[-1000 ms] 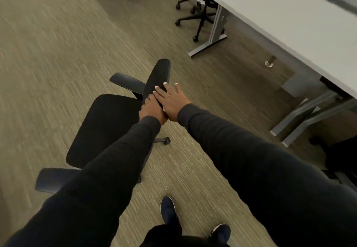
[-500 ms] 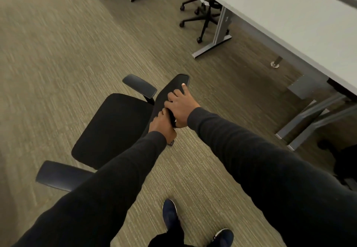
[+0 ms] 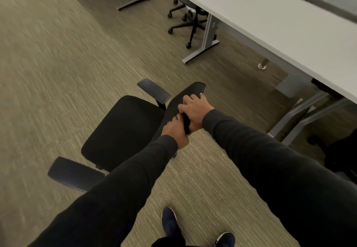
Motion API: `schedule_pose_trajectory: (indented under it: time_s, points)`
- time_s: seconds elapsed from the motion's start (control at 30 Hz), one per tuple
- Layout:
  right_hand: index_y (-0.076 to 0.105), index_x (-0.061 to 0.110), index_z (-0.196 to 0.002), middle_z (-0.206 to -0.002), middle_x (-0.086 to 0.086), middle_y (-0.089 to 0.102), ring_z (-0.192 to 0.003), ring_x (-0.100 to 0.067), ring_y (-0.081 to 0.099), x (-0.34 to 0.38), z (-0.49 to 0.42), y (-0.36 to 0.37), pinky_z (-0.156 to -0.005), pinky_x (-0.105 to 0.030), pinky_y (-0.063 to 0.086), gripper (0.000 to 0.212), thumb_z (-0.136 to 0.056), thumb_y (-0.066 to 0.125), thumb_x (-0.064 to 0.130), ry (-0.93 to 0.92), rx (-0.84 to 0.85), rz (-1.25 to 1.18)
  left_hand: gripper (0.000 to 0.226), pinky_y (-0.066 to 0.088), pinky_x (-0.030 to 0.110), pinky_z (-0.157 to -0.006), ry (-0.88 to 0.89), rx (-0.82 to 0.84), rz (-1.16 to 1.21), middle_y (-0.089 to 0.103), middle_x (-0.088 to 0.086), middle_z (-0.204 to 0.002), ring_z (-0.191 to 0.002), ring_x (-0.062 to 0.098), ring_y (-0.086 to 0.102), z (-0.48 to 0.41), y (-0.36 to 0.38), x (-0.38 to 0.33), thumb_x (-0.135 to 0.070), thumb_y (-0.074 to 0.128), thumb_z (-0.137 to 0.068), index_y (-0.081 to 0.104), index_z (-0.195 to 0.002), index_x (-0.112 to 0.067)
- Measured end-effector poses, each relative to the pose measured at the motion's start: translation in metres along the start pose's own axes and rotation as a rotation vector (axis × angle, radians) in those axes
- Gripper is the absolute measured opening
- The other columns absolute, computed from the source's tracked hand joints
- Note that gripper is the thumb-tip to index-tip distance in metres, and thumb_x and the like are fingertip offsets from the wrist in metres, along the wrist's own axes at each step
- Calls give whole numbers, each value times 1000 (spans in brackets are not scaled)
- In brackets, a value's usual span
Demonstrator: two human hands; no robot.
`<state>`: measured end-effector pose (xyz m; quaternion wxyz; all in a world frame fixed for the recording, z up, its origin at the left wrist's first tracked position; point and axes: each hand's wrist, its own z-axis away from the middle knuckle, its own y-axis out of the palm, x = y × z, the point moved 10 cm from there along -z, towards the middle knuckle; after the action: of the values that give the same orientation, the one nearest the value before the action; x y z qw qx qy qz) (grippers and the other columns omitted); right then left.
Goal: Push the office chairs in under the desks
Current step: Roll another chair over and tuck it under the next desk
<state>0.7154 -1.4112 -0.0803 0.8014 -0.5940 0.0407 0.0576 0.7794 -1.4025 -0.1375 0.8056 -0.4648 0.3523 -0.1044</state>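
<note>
Both hands, left hand (image 3: 174,131) and right hand (image 3: 195,109), grip black chair's (image 3: 123,130) backrest top. Chair stands on open carpet (image 3: 58,63), well apart from desk's (image 3: 270,20) near edge, not yet pushed in. Another chair (image 3: 185,13) sits tucked at the desk's far end.

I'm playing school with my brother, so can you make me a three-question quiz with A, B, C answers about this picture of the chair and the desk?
1. Where are both hands?
A. On the top of the chair's backrest
B. On the desk
C. On the armrests

2. What colour is the chair seat?
A. Red
B. White
C. Black

3. Is the held chair under the desk yet?
A. Yes, tucked right in
B. No, it stands out on the carpet
C. It lies on its side

Answers:
1 A: the left hand and right hand both grip the backrest.
2 C: the seat is black.
3 B: the chair stands on the carpet, apart from the desk.
</note>
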Motion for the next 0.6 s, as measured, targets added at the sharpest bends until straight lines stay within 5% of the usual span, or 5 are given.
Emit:
schedule_pose_trajectory:
  time_s: [0.23, 0.6]
  points:
    - [51, 28, -119, -126, -6, 44, -113, -30, 44, -52, 27, 15, -93, -53, 46, 82, -52, 84, 62, 185, -13, -70, 71, 47, 50, -100, 119, 88, -2, 51, 15, -132, -119, 36, 54, -23, 17, -42, -23, 69, -83, 35, -142, -7]
    - [53, 25, -125, -129, -8, 43, -119, -31, 39, -125, 43, 30, -106, -43, 35, 80, -57, 84, 56, 375, -12, -245, 69, 48, 48, -100, 313, 144, -67, 53, 15, -133, -119, 36, 56, -77, 20, -105, -20, 70, -81, 38, -141, -6]
